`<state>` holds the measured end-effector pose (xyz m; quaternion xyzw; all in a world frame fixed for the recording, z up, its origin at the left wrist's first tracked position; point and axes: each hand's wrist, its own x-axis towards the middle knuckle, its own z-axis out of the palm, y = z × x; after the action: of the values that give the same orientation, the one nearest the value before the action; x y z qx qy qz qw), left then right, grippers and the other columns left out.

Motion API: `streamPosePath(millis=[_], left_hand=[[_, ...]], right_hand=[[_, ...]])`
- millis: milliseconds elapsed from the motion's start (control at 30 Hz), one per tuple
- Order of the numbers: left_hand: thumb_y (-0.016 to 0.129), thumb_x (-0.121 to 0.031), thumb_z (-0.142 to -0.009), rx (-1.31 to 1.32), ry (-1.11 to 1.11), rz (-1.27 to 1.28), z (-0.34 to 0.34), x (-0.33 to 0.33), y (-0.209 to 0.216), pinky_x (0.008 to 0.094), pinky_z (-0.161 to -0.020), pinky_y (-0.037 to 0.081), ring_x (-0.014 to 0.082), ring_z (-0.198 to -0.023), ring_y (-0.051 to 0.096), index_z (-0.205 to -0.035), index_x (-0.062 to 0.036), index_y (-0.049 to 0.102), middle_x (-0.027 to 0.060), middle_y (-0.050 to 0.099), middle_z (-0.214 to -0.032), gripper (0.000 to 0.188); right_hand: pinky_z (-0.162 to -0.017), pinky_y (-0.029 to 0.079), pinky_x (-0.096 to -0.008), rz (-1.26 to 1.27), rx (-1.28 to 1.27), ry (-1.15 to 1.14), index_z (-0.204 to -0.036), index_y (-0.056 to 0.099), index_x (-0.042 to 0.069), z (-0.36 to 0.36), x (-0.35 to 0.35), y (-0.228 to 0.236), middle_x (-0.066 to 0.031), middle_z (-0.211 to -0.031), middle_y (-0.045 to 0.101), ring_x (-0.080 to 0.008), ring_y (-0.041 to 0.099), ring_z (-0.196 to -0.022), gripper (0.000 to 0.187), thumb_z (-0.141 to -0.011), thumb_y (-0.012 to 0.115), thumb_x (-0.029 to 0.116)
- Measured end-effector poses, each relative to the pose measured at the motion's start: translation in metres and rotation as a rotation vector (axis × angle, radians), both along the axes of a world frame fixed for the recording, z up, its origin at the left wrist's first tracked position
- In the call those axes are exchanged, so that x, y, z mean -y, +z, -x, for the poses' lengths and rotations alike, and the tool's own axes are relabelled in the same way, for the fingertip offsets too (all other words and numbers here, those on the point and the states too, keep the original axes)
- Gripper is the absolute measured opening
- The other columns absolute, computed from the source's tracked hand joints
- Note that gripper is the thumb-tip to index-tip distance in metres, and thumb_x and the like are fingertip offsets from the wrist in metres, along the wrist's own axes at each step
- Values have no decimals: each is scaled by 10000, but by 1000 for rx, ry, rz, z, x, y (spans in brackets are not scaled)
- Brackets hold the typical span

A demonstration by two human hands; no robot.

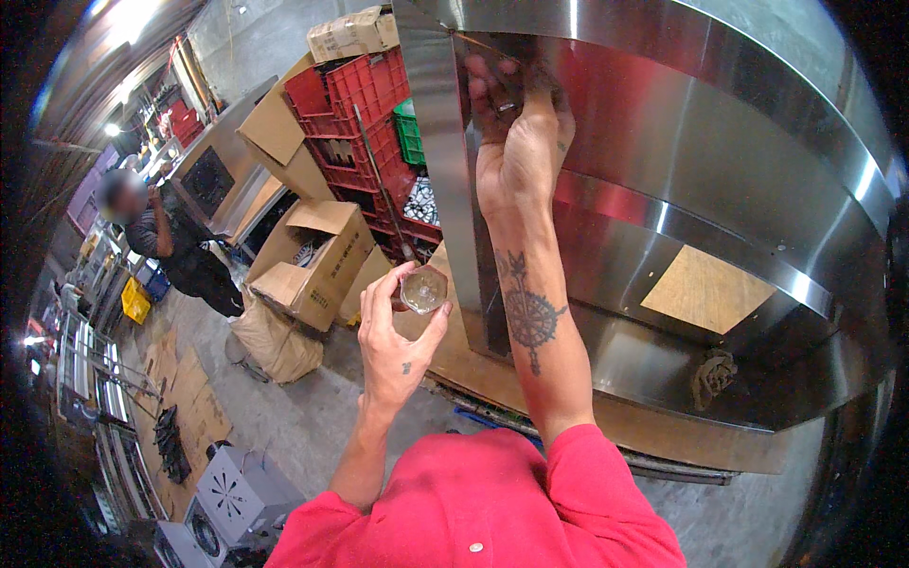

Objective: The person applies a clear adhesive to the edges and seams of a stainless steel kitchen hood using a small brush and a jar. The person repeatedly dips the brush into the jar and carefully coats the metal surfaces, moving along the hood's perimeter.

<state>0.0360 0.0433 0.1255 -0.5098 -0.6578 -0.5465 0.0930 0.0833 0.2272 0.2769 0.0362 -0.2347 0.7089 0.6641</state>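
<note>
Left hand (393, 336) grips a small clear container (422, 289) between its fingertips. Right hand (516, 142) is raised, fingers pressed against the stainless steel hood (720, 180), pinching something small.

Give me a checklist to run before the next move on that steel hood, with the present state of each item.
1. Right hand on the work: ok, it is raised against the upper corner of the stainless steel hood.
2. What the right fingers pinch: cannot tell, too small and partly hidden.
3. Left hand grip: ok, it holds a small clear container upright between thumb and fingers.
4. Contents of the container: cannot tell, only glare shows.
5. Hood support: ok, it rests on a wooden board above the floor.
6. Bystander clearance: ok, a person in dark clothes stands well apart at the left, by the cardboard boxes.
</note>
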Motion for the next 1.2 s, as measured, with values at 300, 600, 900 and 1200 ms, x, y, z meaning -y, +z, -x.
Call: streamPosePath(millis=[300, 600, 900, 1200], left_hand=[[883, -71, -820, -12, -16, 6, -2, -1, -2, 411, -965, 564, 313, -1178, 646, -1397, -24, 610, 154, 657, -1311, 640], [879, -61, -823, -31, -17, 23, -3, 0, -3, 411, -955, 567, 310, -1178, 643, -1409, -28, 595, 155, 654, -1328, 653], [872, -62, -821, -28, -30, 2, -2, -2, -3, 411, -955, 566, 308, -1185, 641, -1406, -29, 599, 152, 656, -1317, 646], [877, -69, -818, 0, -31, 14, -1, -5, 0, 411, -960, 564, 309, -1172, 649, -1404, -26, 603, 153, 658, -1315, 648]], right_hand=[[-753, 572, -317, -72, 70, -76, -1192, 606, 58, 5, -2, 1, -79, -1014, 750, -196, 751, -861, 178, -1109, 620, 215], [-769, 644, -314, -47, 29, -48, -1284, 579, 17, 5, -5, -2, -100, -1082, 685, -262, 766, -972, 258, -1093, 639, 180], [-778, 598, -327, -23, 18, -45, -1200, 570, 53, 4, -4, -4, -90, -992, 737, -225, 760, -883, 216, -1099, 645, 228], [-796, 636, -309, -89, 72, -58, -1287, 603, 35, 4, -6, -3, -89, -1070, 721, -228, 761, -992, 236, -1108, 614, 187]])
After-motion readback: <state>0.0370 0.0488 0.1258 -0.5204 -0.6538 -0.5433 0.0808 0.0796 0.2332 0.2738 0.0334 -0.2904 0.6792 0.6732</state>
